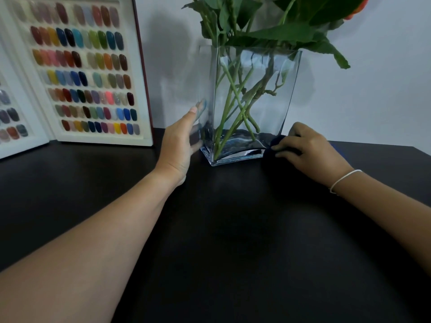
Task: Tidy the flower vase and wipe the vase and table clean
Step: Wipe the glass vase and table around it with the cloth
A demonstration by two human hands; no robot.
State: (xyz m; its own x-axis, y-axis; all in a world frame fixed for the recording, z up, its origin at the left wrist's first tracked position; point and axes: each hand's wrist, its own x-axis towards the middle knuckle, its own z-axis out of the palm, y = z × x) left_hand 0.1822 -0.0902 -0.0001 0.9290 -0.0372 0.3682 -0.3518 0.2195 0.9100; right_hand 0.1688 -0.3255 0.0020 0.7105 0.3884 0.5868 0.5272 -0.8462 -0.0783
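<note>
- At the far left, an open display case (77,66) of painted nail-colour samples was propped upright against the wall, its base resting on the table; one full panel was seen, with seven rows of coloured tips, and a second panel was cut off by the frame edge.
- The left hand (180,142) was laid flat against the left wall of the vase, fingers straight and reaching behind the glass, through which they were seen blurred.
- One clear glass vase (251,108), rectangular and widening toward the rim, was stood upright on the table near the wall, between the two hands.
- Several green stems (235,106) were held in the vase, crossing one another and reaching its bottom; their exact number could not be counted. Broad green leaves (286,31) were spread above the rim, and part of one orange flower (359,10) was seen at the top edge.
- Whether water stood in the vase could not be told.
- The right hand (307,150) was curled over a dark cloth (278,142), which was pressed against the lower right corner of the vase; a thin white band (345,180) was worn on that wrist.
- The table (233,252) was matte black, and the wall (373,89) behind it was plain and pale.
</note>
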